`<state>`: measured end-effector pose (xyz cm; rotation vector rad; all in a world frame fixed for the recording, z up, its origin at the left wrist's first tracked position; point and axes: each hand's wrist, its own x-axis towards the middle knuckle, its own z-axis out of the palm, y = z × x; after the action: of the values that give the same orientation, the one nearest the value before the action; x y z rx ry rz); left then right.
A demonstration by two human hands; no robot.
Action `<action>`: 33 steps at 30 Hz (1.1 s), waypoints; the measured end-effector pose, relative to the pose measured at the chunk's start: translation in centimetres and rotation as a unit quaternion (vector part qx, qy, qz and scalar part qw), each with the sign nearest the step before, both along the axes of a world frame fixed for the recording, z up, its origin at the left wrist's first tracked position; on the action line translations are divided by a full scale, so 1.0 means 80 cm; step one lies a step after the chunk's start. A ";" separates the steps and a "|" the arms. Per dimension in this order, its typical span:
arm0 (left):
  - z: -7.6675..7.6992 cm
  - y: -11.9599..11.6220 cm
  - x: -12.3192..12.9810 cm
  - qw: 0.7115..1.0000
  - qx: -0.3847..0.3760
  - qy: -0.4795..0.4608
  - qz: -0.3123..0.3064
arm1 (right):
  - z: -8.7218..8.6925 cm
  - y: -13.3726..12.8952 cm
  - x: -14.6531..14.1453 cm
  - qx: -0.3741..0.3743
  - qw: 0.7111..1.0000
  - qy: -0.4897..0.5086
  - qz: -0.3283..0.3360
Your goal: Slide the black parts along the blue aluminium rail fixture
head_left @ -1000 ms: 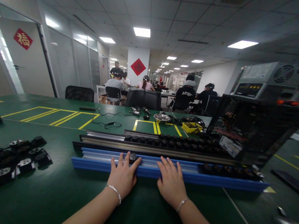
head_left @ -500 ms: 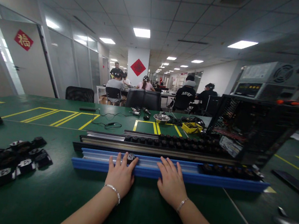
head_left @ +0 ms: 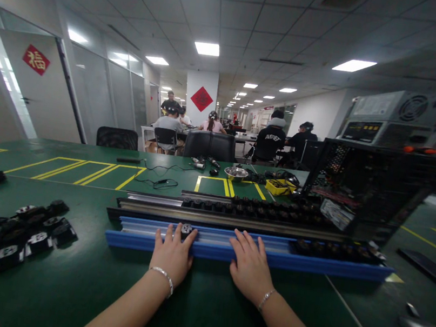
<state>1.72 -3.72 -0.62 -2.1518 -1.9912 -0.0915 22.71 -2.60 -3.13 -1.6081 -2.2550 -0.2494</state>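
Observation:
A long blue rail (head_left: 333,267) lies across the green table. My left hand (head_left: 172,252) rests on its left half, fingers spread, with a small black part (head_left: 186,230) between index finger and thumb. Whether the fingers grip that part or only touch it is hard to see. My right hand (head_left: 251,264) lies on the middle of the same rail, fingers apart and holding nothing. Several black parts (head_left: 336,250) sit in a row in the rail's right end. Behind it is a black rail (head_left: 130,205), and farther back run rows of black parts (head_left: 268,212).
A pile of black parts (head_left: 10,236) lies at the left. An open computer case (head_left: 373,192) stands at the right. Toward the back are a metal bowl (head_left: 235,173), a yellow tray (head_left: 280,186) and cables. Several people sit at tables beyond.
My left hand has moved slightly left along the blue rail, and the small black part has shifted left with it. My right hand has stayed in place.

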 end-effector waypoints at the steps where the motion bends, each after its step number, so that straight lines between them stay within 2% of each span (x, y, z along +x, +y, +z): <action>1: 0.001 0.000 0.000 1.000 0.000 0.000 0.001 | 0.000 0.000 0.000 -0.001 1.000 0.000 0.000; 33: 0.023 0.000 -0.010 0.997 -0.070 0.001 0.044 | 0.000 -0.001 0.000 0.018 1.000 0.002 0.003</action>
<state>0.95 -3.70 1.21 -2.1407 -2.1468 0.0652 22.74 -2.70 -3.12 -1.5818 -2.2392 -0.2834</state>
